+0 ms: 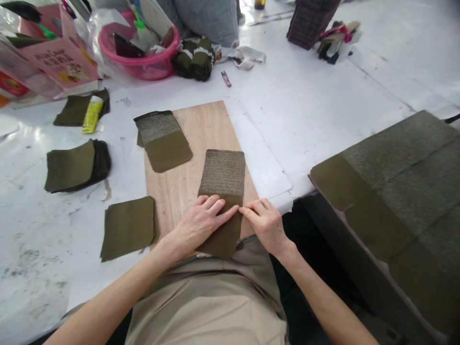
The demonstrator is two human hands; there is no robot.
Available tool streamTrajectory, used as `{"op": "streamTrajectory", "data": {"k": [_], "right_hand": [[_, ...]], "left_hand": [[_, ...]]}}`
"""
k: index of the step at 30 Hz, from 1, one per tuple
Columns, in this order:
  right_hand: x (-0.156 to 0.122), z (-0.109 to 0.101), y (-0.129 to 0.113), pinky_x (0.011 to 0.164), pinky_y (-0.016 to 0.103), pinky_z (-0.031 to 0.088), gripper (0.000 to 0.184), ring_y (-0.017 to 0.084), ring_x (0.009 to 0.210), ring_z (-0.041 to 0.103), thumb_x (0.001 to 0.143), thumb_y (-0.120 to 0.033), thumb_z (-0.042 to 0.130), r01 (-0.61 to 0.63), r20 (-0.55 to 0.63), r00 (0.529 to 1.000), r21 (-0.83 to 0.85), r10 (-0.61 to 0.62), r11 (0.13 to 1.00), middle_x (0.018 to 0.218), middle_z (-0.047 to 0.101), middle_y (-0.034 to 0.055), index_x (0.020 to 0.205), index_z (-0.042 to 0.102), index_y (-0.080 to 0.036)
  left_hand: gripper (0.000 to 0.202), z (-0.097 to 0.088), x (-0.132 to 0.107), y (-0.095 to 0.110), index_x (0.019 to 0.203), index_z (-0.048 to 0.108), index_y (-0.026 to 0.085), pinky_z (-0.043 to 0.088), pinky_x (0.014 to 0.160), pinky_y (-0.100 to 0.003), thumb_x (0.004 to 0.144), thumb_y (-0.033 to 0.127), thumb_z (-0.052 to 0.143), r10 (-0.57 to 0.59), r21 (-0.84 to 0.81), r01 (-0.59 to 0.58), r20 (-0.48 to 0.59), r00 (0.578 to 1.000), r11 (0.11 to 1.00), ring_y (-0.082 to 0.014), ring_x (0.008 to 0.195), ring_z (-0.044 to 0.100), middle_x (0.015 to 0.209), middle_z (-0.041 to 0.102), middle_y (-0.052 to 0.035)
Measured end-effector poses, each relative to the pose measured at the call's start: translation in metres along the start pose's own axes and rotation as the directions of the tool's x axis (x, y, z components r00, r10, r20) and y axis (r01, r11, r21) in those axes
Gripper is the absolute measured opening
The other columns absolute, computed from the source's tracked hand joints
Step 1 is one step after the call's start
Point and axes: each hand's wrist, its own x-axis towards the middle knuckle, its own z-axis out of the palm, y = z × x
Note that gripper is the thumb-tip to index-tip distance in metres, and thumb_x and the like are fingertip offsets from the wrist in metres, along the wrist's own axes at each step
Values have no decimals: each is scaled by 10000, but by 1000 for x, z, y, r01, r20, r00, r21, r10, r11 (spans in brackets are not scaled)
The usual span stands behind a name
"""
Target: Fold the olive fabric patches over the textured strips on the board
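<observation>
three fabric stacks (69, 167) lie to the board's (174, 199) left, a tube (92, 115) atop the farthest; panels (222, 173) lie on the board; a basin (154, 68) stands behind.

The white-topped desk (305, 100) is busy: wooden board (215, 124) up front, olive fabric stacks (130, 224) to its left, pink basin (154, 69) at the back, small snips (226, 79) lying off to the right of that!

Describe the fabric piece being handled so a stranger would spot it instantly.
On the white table lies a wooden board. Of its two visible grey-topped pieces, choose the nearer piece, under the left hand; the farther piece lies untouched.
</observation>
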Motion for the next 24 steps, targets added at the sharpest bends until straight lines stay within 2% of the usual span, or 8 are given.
{"op": "streamTrajectory", "data": {"k": [10, 15, 17, 20, 24], "right_hand": [[-14, -5, 1, 820, 307, 448, 299, 180, 915, 522, 942, -180, 534, -40, 19, 999, -33, 40, 999, 976, 634, 52, 1193, 662, -279], [-16, -5, -5, 845, 307, 444, 282, 178, 947, 529, 948, -175, 520, -135, -32, 990, 18, 136, 991, 994, 621, 56, 1160, 679, -270], [-14, -3, -9, 846, 306, 442, 305, 173, 949, 533, 952, -156, 505, -149, -50, 987, 29, 150, 988, 999, 617, 56, 1180, 667, -277], [-12, 0, -14, 859, 327, 434, 347, 185, 980, 529, 939, -160, 534, -110, -25, 994, -5, 110, 994, 1050, 621, 55, 1236, 631, -310], [-12, 0, -15, 855, 338, 436, 337, 193, 982, 524, 925, -161, 561, -98, -17, 995, -60, 97, 993, 1075, 629, 56, 1222, 640, -300]], "left_hand": [[475, -4, 2, 6, 1419, 382, 260, 400, 876, -390, 954, 191, 446, -3, 37, 2, 28, 1000, 999, -262, 1079, 486, 1103, 542, -93], [481, -2, 2, 6, 1427, 369, 282, 402, 884, -390, 958, 203, 444, -13, 37, 12, 15, 1000, 999, -257, 1093, 492, 1134, 543, -94], [470, 1, 0, 4, 1422, 379, 262, 401, 907, -391, 960, 206, 442, -6, 24, 6, 0, 1000, 1000, -255, 1116, 490, 1159, 543, -101], [447, 3, -5, 2, 1405, 408, 204, 399, 946, -383, 959, 191, 437, 0, 0, 0, -38, 999, 1000, -247, 1152, 485, 1199, 542, -117], [445, 5, -16, -4, 1393, 426, 164, 383, 1010, -393, 948, 164, 444, -29, -24, 27, -90, 996, 999, -248, 1206, 465, 1268, 531, -128]]}}
